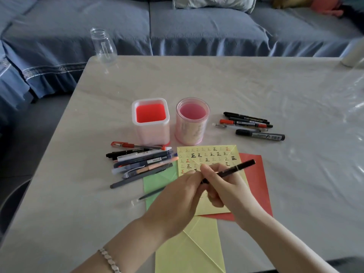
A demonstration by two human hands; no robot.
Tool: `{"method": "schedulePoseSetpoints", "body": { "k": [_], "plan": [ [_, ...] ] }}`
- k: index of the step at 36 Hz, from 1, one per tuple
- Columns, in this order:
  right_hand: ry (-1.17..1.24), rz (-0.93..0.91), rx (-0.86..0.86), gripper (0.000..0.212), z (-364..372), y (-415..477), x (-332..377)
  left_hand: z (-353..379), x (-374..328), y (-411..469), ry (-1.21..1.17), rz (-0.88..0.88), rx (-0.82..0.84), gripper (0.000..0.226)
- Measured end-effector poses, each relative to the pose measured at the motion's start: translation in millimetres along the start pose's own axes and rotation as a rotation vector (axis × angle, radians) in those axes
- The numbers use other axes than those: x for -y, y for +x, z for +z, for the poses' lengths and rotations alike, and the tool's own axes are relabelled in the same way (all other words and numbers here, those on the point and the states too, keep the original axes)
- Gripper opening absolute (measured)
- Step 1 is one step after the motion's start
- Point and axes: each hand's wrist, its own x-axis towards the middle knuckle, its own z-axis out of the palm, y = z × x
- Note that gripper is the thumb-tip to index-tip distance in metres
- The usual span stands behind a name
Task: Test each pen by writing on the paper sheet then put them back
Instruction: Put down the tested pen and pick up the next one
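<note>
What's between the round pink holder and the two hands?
Head view: just the yellow sheet, its marked rows, from the round pink holder to the left hand and right hand gripping the black pen.

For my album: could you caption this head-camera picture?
Left hand and right hand grip a black pen above the marked yellow sheet, beside two pink holders.

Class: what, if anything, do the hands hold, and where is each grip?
One black pen. The right hand grips its barrel towards the near end; the left hand pinches that near end. The far end sticks out free.
</note>
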Motion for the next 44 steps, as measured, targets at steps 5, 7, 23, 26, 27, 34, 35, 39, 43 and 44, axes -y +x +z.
{"method": "schedulePoseSetpoints", "body": {
  "k": [5,7,23,26,27,34,35,39,43,44],
  "plan": [
    [-0.028,-0.138,-0.182,0.039,11,0,-8,0,-5,-1,0.020,0.079,-0.093,0.027],
    [-0.007,-0.181,-0.204,0.037,14,-1,-8,-2,-8,0,-0.015,0.067,-0.084,0.021],
    [0.156,-0.233,-0.372,0.039,-25,-7,-9,-4,53,-33,0.523,-0.237,-0.087,0.025],
    [0.153,-0.190,-0.341,0.040,-27,-11,-17,-10,63,-35,0.627,-0.213,-0.137,0.020],
    [0.144,-0.178,-0.334,0.039,-28,-12,-20,-12,67,-35,0.657,-0.215,-0.165,0.019],
    [0.114,-0.154,-0.348,0.038,-32,-14,-26,-22,73,-34,0.707,-0.248,-0.361,0.018],
    [0.115,-0.153,-0.350,0.038,-32,-14,-26,-18,70,-34,0.672,-0.227,-0.372,0.016],
    [0.117,-0.151,-0.366,0.037,-33,-15,-27,0,58,-36,0.363,-0.095,-0.298,0.024],
    [0.116,-0.143,-0.386,0.035,-35,-16,-29,16,64,-35,0.436,0.024,-0.215,0.017],
    [0.117,-0.139,-0.392,0.035,-36,-17,-30,18,68,-35,0.478,0.028,-0.211,0.017]
  ]
}}
